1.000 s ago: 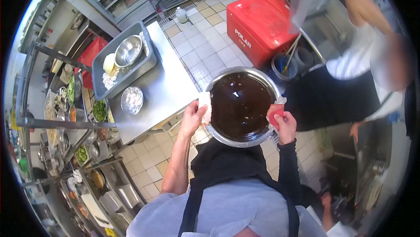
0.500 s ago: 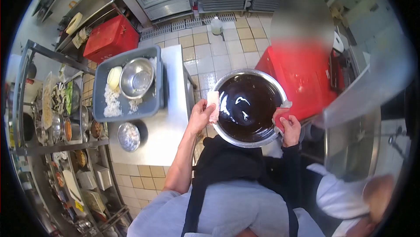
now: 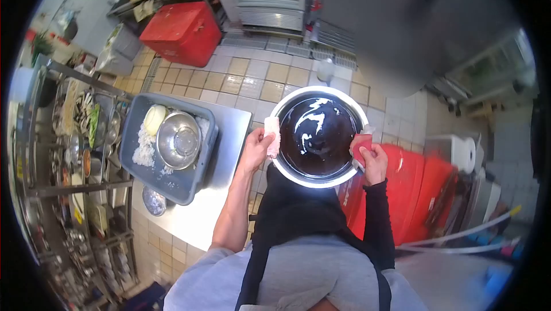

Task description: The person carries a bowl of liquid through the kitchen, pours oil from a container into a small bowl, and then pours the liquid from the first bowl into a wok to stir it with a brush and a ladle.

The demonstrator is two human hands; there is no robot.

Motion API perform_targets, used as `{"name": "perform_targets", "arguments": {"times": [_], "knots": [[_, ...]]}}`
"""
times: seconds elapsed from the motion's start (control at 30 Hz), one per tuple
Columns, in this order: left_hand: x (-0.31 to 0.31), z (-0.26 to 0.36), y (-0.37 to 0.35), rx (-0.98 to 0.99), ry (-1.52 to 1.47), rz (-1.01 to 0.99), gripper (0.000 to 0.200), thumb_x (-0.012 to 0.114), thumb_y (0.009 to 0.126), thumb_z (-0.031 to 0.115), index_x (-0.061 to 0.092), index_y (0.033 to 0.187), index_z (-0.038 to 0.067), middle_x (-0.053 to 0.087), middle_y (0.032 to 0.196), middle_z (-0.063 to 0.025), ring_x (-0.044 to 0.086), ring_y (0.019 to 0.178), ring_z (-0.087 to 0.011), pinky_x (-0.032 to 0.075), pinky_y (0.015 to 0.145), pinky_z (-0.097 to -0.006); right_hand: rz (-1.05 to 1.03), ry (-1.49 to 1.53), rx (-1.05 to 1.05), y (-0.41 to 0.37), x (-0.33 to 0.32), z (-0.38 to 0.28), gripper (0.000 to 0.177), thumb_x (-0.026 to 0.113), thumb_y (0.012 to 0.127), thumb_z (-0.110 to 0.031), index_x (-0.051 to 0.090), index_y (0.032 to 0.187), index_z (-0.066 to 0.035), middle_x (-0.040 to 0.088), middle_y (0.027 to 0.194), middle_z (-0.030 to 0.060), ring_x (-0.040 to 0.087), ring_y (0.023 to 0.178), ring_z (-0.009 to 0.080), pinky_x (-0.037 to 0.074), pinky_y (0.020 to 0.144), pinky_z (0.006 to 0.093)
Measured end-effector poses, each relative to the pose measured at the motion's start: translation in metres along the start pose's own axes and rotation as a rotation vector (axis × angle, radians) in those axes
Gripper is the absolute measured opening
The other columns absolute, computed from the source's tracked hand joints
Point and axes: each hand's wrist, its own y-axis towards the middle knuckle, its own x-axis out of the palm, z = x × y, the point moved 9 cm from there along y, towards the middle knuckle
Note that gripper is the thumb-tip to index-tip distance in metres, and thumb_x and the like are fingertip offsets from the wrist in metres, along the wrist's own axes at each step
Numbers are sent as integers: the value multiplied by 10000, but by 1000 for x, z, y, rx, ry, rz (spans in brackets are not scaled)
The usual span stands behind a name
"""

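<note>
A wide metal bowl (image 3: 279, 171) of dark, glossy liquid (image 3: 318, 133) is held level in front of my body. My left hand (image 3: 256, 148) grips its left rim through a pale pink folded cloth (image 3: 272, 136). On the opposite side, my right hand (image 3: 374, 163) closes on the rim with a red cloth (image 3: 361, 149). Both hands have their thumbs on top; the fingers under the rim are hidden. Light reflects in swirls on the liquid's surface.
Left, a steel table (image 3: 229, 130) bears a grey tub (image 3: 127, 133) with a small steel bowl (image 3: 179, 140) and white rice-like bits. A red chest (image 3: 381, 196) stands below right, another red chest (image 3: 182, 32) farther back. A loaded rack (image 3: 80, 189) lines the left. A blurred grey shape covers the upper right.
My view has turned to the right, and the bowl, still in both hands, has come along. The person at the lower right has left the view. The liquid's reflections have shifted.
</note>
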Motion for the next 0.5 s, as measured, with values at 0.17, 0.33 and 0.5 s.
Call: {"name": "perform_targets", "arguments": {"times": [0.17,0.33,0.5], "knots": [[-12,31,82,10,-72,180,166,640,978,117,609,1042,-32,662,882,-65,620,749,-114,494,649,-273,-139,-58,36,136,62,-30,141,686,929,-57,664,1051,12,717,899,66,661,753,116,514,681,247],[-49,71,163,18,-110,288,195,642,980,133,612,1066,-40,669,902,-78,636,751,-135,512,653,-292,-217,-116,21,246,137,-42,141,688,927,-61,671,1048,10,714,898,63,664,752,116,518,677,247],[-110,93,233,51,-75,394,219,655,977,163,615,1068,-33,662,884,-67,614,751,-124,487,629,-295,-317,-144,40,335,244,-63,142,679,927,-49,667,1055,10,718,905,82,674,747,135,529,671,248]]}}
